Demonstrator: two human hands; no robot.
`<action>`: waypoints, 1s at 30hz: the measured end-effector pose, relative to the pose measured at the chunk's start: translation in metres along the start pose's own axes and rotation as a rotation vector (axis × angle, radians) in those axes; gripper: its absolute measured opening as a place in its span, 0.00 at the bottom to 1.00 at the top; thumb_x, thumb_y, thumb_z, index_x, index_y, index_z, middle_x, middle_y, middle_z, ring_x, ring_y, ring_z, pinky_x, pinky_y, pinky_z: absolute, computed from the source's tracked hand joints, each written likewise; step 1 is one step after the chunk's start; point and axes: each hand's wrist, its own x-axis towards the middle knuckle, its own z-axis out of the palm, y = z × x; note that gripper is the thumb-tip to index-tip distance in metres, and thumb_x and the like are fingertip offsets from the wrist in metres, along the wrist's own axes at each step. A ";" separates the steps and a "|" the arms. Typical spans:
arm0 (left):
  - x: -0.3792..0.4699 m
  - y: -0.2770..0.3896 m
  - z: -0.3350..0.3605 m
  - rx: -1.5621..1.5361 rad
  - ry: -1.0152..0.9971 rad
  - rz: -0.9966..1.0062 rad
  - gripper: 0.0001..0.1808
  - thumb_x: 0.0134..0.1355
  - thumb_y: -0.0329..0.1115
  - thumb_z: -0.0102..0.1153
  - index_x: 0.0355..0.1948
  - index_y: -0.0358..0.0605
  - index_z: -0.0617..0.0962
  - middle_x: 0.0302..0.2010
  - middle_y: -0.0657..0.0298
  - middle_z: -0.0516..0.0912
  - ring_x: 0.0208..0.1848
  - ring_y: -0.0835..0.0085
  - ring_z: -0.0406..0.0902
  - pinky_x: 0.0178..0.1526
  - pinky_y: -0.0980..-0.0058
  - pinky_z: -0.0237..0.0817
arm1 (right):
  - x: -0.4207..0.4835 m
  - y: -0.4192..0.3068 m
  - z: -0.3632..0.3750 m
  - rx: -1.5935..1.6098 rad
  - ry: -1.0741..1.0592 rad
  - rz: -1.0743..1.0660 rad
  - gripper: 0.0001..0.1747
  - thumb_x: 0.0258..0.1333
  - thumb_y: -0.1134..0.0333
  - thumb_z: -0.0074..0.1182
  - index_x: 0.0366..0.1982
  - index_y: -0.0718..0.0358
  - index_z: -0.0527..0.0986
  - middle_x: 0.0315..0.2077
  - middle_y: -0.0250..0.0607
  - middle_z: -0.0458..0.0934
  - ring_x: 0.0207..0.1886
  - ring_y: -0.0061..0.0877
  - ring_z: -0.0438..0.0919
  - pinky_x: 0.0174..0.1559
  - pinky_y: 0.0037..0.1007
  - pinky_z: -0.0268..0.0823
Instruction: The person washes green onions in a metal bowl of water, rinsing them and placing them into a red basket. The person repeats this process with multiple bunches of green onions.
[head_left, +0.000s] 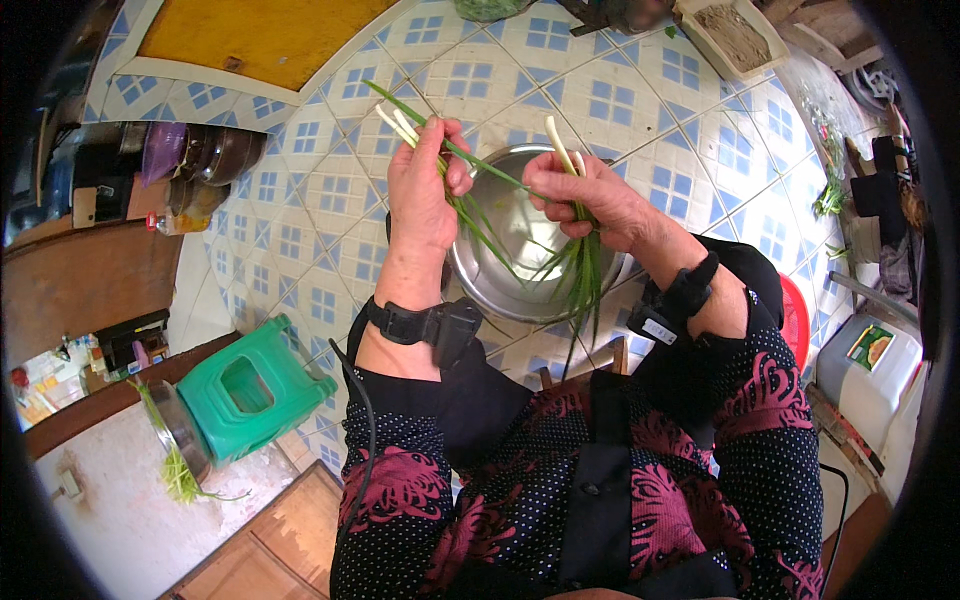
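Observation:
Several green onions (401, 124) with white root ends pointing up are gripped in my left hand (431, 184). My right hand (589, 195) is closed round another bunch of green onions (586, 274), whose long leaves hang downward. A single green leaf (495, 166) stretches between the two hands, with its lower end at the fingers of my right hand. Below both hands a shiny stainless steel basin (517, 225) stands on the tiled floor; the hanging leaves partly cover it.
At the left are a green plastic stool (214, 401) and a metal bowl (169, 431) with green stalks. Plastic-wrapped greens (829, 196) lie at the right, near a red plastic basket (793, 322) and a whitish container (862, 367). A tray of ash-like material (731, 37) sits at the far right.

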 end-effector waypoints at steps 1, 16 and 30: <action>0.001 0.002 -0.001 -0.003 0.002 0.012 0.11 0.67 0.39 0.54 0.37 0.41 0.77 0.28 0.66 0.76 0.20 0.83 0.62 0.23 0.83 0.53 | 0.000 0.001 0.001 -0.057 0.036 0.018 0.12 0.58 0.57 0.59 0.33 0.58 0.74 0.22 0.24 0.69 0.18 0.10 0.58 0.18 0.14 0.45; -0.013 -0.028 0.022 0.075 -0.127 -0.202 0.15 0.61 0.38 0.62 0.44 0.38 0.81 0.21 0.76 0.71 0.19 0.89 0.60 0.22 0.86 0.52 | 0.002 0.007 0.008 -0.244 0.114 -0.082 0.15 0.58 0.55 0.59 0.37 0.59 0.76 0.21 0.20 0.67 0.20 0.08 0.60 0.22 0.15 0.50; 0.002 -0.013 0.014 0.133 -0.151 -0.077 0.14 0.67 0.41 0.54 0.41 0.38 0.80 0.30 0.67 0.78 0.25 0.83 0.68 0.29 0.83 0.60 | -0.004 0.004 0.008 -0.401 0.135 -0.079 0.12 0.56 0.60 0.61 0.35 0.62 0.76 0.27 0.24 0.73 0.30 0.11 0.67 0.32 0.17 0.59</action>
